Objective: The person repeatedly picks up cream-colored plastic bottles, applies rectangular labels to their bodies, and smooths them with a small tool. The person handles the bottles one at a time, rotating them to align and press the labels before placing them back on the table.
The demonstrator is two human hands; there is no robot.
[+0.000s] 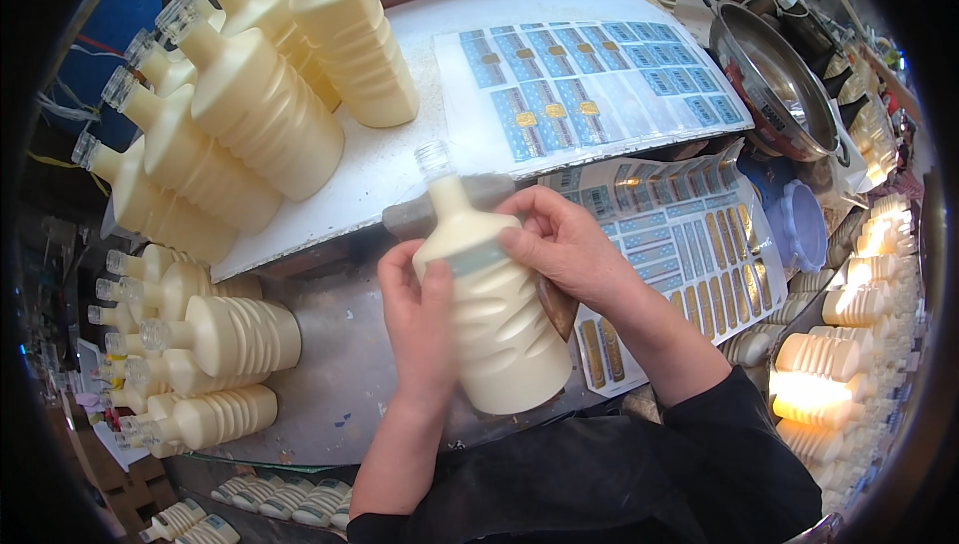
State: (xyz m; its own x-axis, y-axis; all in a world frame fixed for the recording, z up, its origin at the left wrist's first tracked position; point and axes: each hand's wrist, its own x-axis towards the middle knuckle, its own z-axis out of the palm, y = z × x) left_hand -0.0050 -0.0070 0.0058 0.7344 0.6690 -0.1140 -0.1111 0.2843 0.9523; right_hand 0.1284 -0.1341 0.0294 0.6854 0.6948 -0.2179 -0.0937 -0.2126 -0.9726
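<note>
A cream plastic bottle with a ribbed body and clear threaded neck is tilted in front of me, between both my hands. Across its upper body lies a pale blue label strip. My left hand grips the bottle's left side, its thumb near the strip's left end. On the right shoulder, my right hand has its thumb at the strip's right end and its fingers curled behind. A brown pointed piece shows below the right hand; what it is, I cannot tell.
Several cream bottles stand on the white board at the upper left, and more bottles lie at left. Label sheets cover the board's right; another sheet lies below. A metal pan and purple basin are at right.
</note>
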